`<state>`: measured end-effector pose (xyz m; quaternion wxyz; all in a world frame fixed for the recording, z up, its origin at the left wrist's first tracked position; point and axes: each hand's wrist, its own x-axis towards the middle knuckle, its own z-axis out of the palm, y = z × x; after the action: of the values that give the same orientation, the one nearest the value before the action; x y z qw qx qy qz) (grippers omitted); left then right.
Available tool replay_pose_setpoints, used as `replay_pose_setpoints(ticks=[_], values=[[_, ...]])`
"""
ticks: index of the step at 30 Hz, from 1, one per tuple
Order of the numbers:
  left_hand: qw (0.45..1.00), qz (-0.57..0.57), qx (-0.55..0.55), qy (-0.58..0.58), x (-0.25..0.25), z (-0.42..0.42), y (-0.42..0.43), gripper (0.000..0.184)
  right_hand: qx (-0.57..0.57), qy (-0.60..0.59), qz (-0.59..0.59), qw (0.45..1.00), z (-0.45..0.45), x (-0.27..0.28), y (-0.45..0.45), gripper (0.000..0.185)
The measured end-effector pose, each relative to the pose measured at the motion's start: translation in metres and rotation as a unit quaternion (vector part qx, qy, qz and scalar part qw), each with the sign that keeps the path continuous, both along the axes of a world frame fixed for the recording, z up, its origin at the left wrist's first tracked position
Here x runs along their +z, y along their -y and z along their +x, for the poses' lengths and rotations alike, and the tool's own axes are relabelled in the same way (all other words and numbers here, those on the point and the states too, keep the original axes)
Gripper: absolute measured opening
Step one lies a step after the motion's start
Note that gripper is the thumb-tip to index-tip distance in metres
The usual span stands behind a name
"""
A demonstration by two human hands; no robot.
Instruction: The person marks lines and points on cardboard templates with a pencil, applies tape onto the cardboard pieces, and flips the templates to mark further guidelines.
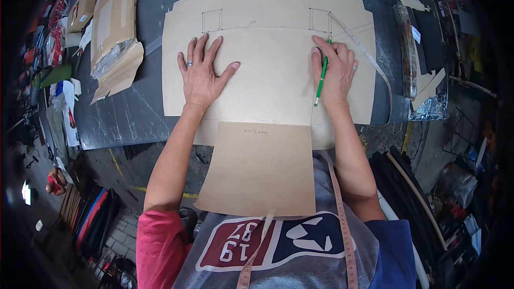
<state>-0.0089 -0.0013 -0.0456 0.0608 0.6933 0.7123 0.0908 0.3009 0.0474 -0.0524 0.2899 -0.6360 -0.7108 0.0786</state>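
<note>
A large sheet of brown pattern paper (267,75) lies on the dark table, with two small rectangles and pencil lines drawn near its far edge. My left hand (203,77) rests flat on its left part, fingers spread, a ring on one finger. On the right part, my right hand (334,69) holds a green pencil (322,80) between thumb and fingers, its tip by the right drawn rectangle. A narrow tape (364,51) curves from that rectangle over the sheet's right edge. A smaller brown paper piece (262,171) overlaps the near edge and hangs toward my body.
The dark table (123,120) carries a plastic-wrapped cardboard package (115,21) at left and wrapped material (409,53) at right. A pink measuring tape (342,219) hangs down my shirt. Fabric rolls (407,198) stand at lower right. Another person (55,182) is far left.
</note>
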Motion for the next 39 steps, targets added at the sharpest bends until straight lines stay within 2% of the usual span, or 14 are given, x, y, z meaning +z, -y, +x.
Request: replay_pose_setpoints(ticks=[16,19,36,39], values=[[1.0,-0.006,0.007,-0.023,0.0007,-0.0011,0.0014,0.079,0.015,0.006,-0.021,1.0,-0.0002,0.0018,0.0007,0.033],[1.0,-0.006,0.005,-0.006,0.0003,0.0003,0.0005,0.079,0.013,-0.006,0.005,1.0,0.0009,-0.0004,0.0,0.032],[1.0,0.022,0.0,0.006,-0.004,-0.0026,0.0004,0.081,0.013,0.007,-0.01,1.0,-0.0001,0.0011,0.0,0.034],[1.0,0.023,-0.004,0.007,-0.0035,-0.0015,0.0011,0.076,0.008,0.002,-0.015,1.0,0.0013,0.0,-0.0006,0.032]])
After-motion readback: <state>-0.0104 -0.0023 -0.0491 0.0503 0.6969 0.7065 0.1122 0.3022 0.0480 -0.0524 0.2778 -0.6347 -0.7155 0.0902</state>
